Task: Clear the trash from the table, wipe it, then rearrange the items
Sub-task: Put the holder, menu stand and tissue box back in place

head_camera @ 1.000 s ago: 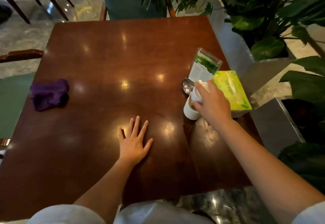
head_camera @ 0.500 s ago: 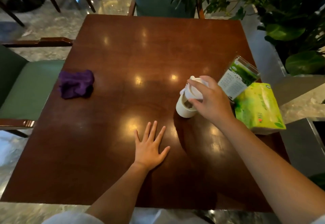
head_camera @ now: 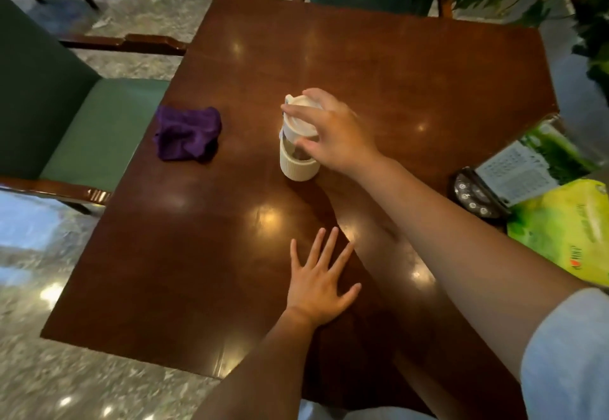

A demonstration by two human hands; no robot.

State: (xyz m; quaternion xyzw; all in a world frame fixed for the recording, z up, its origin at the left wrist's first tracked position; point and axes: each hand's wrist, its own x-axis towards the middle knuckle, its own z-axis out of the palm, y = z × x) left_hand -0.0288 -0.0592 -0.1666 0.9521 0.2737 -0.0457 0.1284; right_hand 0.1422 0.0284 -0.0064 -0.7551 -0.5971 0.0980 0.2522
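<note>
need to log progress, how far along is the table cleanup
Looks done: no trash shows on the brown wooden table; whether it was wiped cannot be told. In hand: the right hand grips the lid of the cream lidded cup near mid-table, while the left hand rests flat. Left: the crumpled purple cloth, clear menu stand and yellow-green tissue pack.

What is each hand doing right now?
Left hand: open, flat on the table.
Right hand: fingers grip the white cup by its lid.
</note>
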